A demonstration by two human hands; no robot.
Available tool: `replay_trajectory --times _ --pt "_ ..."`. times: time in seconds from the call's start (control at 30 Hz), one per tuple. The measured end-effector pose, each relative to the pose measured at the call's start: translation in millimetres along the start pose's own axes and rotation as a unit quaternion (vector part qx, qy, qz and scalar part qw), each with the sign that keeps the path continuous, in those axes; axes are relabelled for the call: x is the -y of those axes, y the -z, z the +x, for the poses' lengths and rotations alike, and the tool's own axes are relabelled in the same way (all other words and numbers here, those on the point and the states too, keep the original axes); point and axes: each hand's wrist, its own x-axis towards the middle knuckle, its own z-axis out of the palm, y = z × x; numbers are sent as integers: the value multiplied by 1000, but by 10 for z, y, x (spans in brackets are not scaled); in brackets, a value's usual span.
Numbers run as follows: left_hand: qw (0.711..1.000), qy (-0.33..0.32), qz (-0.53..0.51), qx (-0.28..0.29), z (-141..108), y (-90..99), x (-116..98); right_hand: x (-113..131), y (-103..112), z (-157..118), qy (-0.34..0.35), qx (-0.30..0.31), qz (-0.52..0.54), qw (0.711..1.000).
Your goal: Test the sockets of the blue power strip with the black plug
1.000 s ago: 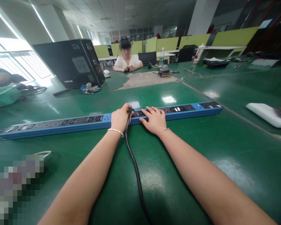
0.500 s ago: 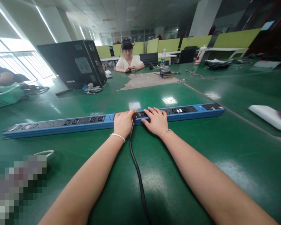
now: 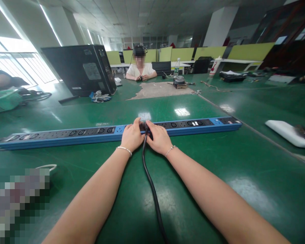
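A long blue power strip (image 3: 101,135) with black sockets lies across the green table in front of me. At its middle, my left hand (image 3: 133,136) is closed around a black plug (image 3: 143,126) on the strip. From the other side my right hand (image 3: 159,137) also grips this plug, its fingers close to those of the left. A thick black cord (image 3: 150,183) runs from the plug towards me between my forearms. My fingers cover most of the plug, so how deep it sits in a socket cannot be seen.
A black computer case (image 3: 78,69) and a pair of gloves (image 3: 100,97) stand beyond the strip at left, with a green basket (image 3: 5,101) farther left. A white object (image 3: 289,133) lies at right. Across the table sits a person (image 3: 141,69).
My right hand has moved left along the strip, from lying over its sockets to gripping the plug. My left hand stays at the plug.
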Motion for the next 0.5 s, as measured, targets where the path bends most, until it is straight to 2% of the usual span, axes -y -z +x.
replay_trajectory --times 0.1,0.23,0.5 --pt "999 -3 43 -14 -4 -29 25 36 -32 105 -26 -16 -40 999" --pt "996 -23 81 -23 -28 -53 16 95 -79 237 -61 -1 -103 993" --pt "996 -32 79 -23 -34 -70 9 70 -99 172 -37 -11 -127 991"
